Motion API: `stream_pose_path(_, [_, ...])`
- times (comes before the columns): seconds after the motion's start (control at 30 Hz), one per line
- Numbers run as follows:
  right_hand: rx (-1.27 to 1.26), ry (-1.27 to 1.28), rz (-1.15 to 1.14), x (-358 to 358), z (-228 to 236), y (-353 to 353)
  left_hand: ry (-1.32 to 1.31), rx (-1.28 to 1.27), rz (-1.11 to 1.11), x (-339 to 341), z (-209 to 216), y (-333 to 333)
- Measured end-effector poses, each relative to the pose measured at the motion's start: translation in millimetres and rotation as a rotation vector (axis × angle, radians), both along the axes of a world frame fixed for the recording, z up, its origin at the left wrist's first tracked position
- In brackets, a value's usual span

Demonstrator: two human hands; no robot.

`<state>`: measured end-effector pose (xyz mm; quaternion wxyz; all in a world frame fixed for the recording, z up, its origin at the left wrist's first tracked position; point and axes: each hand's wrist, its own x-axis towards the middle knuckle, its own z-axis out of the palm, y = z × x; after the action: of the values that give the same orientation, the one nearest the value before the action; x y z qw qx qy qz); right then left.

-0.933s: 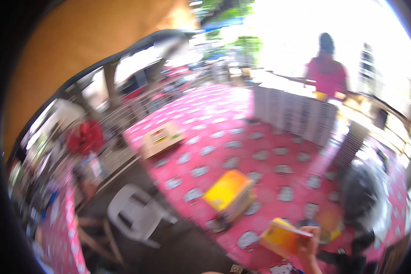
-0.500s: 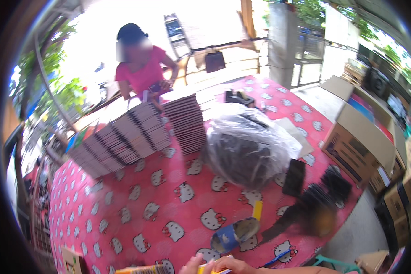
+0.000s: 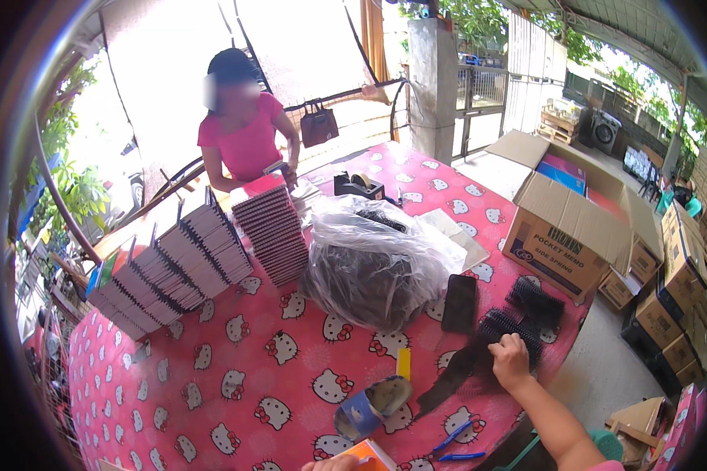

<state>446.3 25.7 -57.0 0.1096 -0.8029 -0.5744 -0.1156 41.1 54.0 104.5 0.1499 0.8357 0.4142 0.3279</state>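
Note:
My left hand (image 3: 331,464) shows only in part at the lower edge, its fingers on a small orange-covered notebook (image 3: 371,454) that the frame cuts off. My right hand (image 3: 511,363) reaches out to the right side of the table, fingers bent and pinched on a pile of black spiral binding coils (image 3: 518,326). A flat dark strip of coils (image 3: 452,378) trails from that pile toward me. Between my hands lie a blue slipper (image 3: 360,416), a yellow piece (image 3: 404,364) and blue pens (image 3: 457,436).
Tall stacks of spiral notebooks (image 3: 173,271) stand at the far left, beside a plastic-wrapped dark bundle (image 3: 377,271). A black phone (image 3: 459,304), a tape dispenser (image 3: 359,186) and an open carton (image 3: 562,235) are farther right. Another person in pink (image 3: 247,137) stands across the table.
My right hand has left the lower edge, where both hands were together, and reached right onto the black coils. My left hand stays low with the notebook. The view has shifted.

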Motion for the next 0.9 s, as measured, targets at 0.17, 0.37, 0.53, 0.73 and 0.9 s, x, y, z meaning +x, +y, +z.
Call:
stream_pose_path(0.17, [0.089,0.025,-0.209,-9.2,27.6,24.2,0.035,0.004,0.223,-1.5,-10.1,-13.6])
stream_pose_path(0.37, [0.033,0.183,-0.218,5.0,45.6,36.9,0.002,-0.016,0.201,-6.8,-15.4,-20.0])
stream_pose_path(0.53, [0.285,0.265,0.213,-10.5,63.8,43.4,-0.040,-0.001,0.119,-12.2,-18.8,-20.1])
stream_pose_path(0.73, [0.039,0.110,0.080,-69.9,56.8,46.0,-0.015,-0.069,0.150,-11.8,-8.5,-30.5])
stream_pose_path(0.9, [-0.058,-0.022,0.123,-37.9,50.3,33.1,0.016,-0.067,0.117,-11.8,-36.6,-22.3])
